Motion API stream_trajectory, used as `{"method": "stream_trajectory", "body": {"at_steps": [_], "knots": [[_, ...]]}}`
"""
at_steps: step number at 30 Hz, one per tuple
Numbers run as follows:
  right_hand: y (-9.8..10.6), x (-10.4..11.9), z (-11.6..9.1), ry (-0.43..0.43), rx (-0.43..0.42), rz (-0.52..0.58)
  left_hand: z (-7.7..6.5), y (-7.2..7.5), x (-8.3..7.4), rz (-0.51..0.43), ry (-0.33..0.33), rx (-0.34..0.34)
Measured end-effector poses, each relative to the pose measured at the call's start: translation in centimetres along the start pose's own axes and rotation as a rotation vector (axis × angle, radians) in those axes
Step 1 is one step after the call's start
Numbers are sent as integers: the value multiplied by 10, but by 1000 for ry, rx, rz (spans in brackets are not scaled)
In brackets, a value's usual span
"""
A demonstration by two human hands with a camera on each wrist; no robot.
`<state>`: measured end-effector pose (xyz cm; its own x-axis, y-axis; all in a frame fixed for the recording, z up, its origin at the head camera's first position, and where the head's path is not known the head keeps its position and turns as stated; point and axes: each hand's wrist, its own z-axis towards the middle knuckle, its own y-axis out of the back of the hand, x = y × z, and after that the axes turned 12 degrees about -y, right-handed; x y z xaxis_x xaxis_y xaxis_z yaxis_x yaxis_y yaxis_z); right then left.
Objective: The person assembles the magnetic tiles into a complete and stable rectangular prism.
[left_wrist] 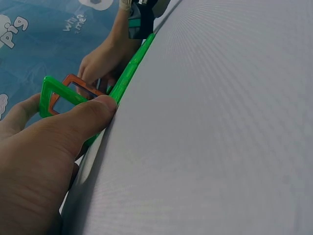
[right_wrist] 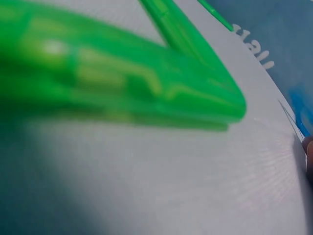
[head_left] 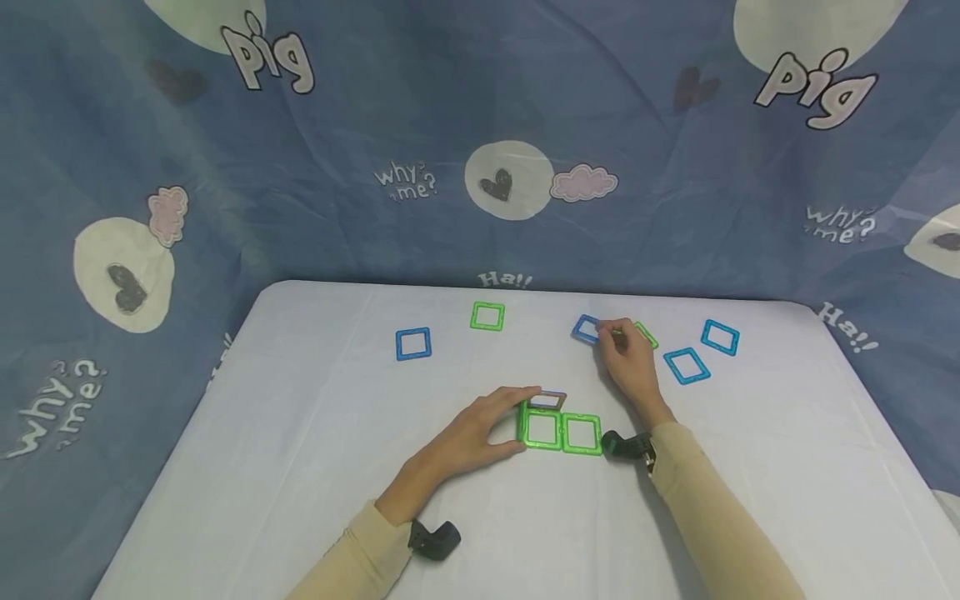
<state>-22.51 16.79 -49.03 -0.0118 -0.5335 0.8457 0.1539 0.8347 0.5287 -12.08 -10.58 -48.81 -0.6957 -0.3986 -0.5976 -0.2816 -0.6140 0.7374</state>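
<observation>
My left hand (head_left: pixel 468 429) grips an upright green square frame tile (left_wrist: pixel 46 98) between thumb and fingers. That tile stands along the left edge of two flat, joined green square tiles (head_left: pixel 582 452). An orange-brown frame tile (head_left: pixel 564 400) stands at the back edge of the left flat tile, near the left fingertips. Farther back, my right hand (head_left: pixel 630 358) pinches the near right edge of a blue square frame tile (head_left: pixel 576 328). Only a fingertip (right_wrist: pixel 310 149) and a blurred bit of blue show at the edge of the right wrist view.
Another green tile (head_left: pixel 647 335) lies partly hidden behind the right hand. Two blue tiles (head_left: pixel 686 380) (head_left: pixel 720 323) lie to its right. At the back left are one blue tile (head_left: pixel 398 344) and one green tile (head_left: pixel 487 327). A printed blue curtain (head_left: pixel 420 100) hangs behind the white table (head_left: pixel 300 400).
</observation>
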Motion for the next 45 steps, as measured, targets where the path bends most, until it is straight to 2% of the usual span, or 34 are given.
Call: {"method": "stream_trajectory", "body": {"at_steps": [5,10,15,26,36,45], "knots": [[-1,-2,-2,36,15,-3,0,0,1,0,2,-1],[0,-4,-8,128,104,44,-1,-2,2,-3,-6,1],[-1,-4,-18,164,154,18,-1,-1,1,2,-11,5],[-1,-2,-23,129,132,11,-3,1,3,1,-6,0],[19,23,-47,58,68,198,0,-3,3,9,-32,7],[27,19,-62,63,45,287,-2,-1,2,23,-27,8]]}}
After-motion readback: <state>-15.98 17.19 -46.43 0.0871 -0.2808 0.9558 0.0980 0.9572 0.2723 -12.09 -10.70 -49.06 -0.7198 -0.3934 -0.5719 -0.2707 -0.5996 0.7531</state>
